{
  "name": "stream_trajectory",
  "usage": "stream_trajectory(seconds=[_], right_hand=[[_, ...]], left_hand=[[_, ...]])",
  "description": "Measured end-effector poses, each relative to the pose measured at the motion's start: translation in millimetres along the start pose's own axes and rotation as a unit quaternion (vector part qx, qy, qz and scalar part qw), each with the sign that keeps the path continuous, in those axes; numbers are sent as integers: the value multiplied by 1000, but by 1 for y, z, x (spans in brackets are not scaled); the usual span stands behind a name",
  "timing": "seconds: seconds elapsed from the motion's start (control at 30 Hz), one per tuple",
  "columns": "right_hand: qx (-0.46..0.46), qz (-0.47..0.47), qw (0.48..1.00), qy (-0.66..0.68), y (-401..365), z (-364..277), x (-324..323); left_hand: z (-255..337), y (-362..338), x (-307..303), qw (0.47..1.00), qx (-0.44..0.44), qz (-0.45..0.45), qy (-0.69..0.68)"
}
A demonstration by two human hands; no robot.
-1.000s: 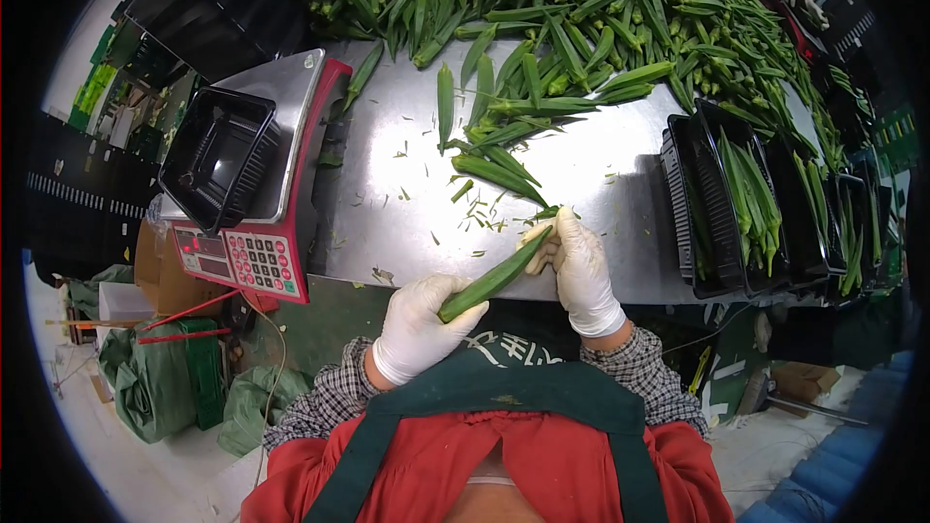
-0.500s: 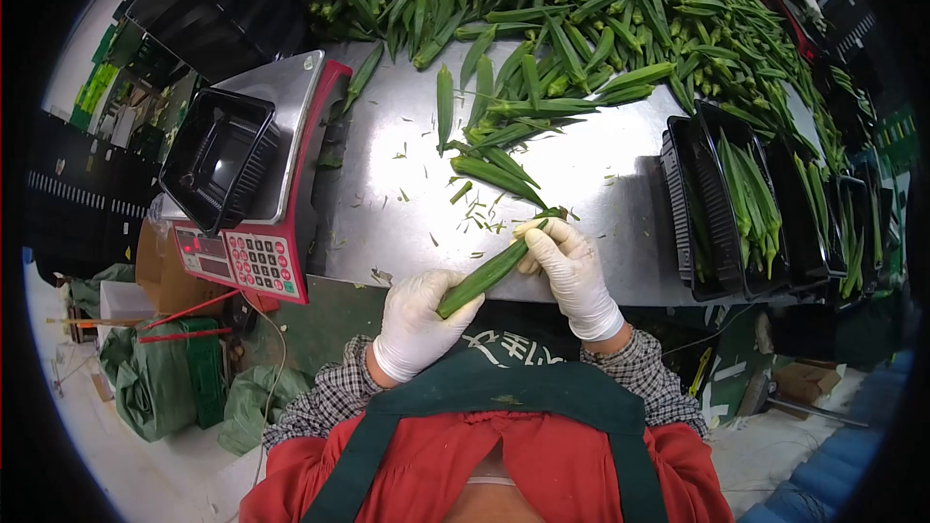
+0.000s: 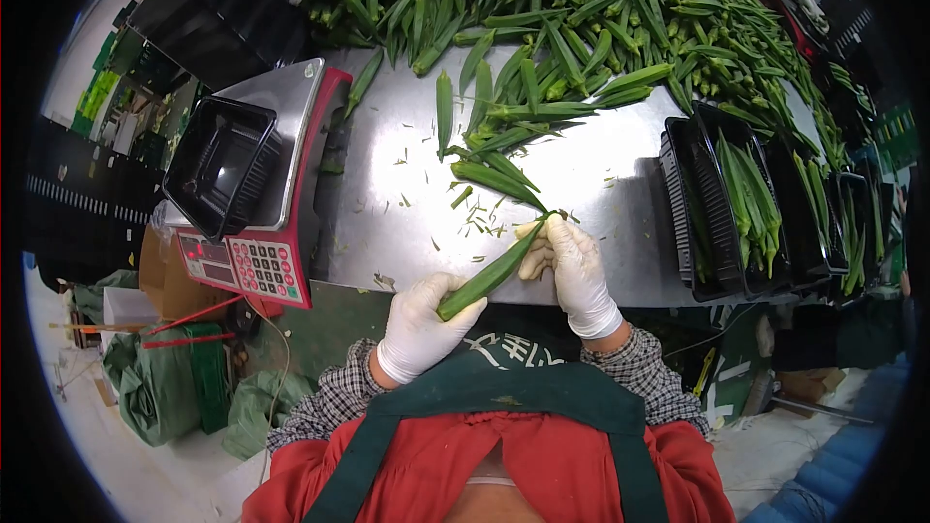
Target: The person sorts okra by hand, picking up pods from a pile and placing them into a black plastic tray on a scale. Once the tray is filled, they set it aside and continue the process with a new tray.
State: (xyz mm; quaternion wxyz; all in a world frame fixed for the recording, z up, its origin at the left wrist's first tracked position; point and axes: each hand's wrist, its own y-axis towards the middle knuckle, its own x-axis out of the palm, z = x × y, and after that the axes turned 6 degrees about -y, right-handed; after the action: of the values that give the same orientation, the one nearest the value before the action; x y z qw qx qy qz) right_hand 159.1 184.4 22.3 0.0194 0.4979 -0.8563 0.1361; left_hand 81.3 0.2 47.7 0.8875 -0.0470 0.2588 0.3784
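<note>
A long green okra pod (image 3: 489, 281) slants between my two gloved hands, above the front of the metal table. My left hand (image 3: 418, 324) is closed around its thick lower end. At the pod's narrow upper end, my right hand (image 3: 574, 271) pinches the tip between thumb and fingers. Just beyond the tip lie loose okra pods (image 3: 494, 177), and small green trimmings (image 3: 477, 220) are scattered on the steel near my right hand.
A big okra heap (image 3: 581, 0) covers the table's (image 3: 378, 232) back. Left, a black tray (image 3: 221, 165) sits on a red-edged scale (image 3: 266, 266). Right, black trays (image 3: 712, 232) stand in a row, several holding okra. Another person's gloved hand (image 3: 810, 8) shows at the far right.
My right thumb has moved up toward the pod's narrow tip, and its fingers sit lower and more apart from the pod. The left hand's hold looks the same.
</note>
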Motion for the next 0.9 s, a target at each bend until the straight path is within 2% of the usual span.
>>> stream_trajectory(seconds=[0.07,0.37,0.53,0.77,0.87,0.9], right_hand=[[8,-9,1000,7,-1,-2,0],[1,-38,999,37,-2,-3,2],[-6,-50,997,52,0,3,3],[-13,-73,997,-1,3,2,3],[-9,-97,995,6,14,0,7],[-3,-117,993,11,20,-7,9]], left_hand=[[1,-1,0,998,-39,-12,-41],[4,-3,-4,992,-95,-23,-78],[4,-3,-6,992,-92,-34,-73],[5,-3,-9,993,-86,-66,-54],[-1,-6,-7,924,-180,-127,-312],[-3,-4,-10,857,-217,-176,-434]])
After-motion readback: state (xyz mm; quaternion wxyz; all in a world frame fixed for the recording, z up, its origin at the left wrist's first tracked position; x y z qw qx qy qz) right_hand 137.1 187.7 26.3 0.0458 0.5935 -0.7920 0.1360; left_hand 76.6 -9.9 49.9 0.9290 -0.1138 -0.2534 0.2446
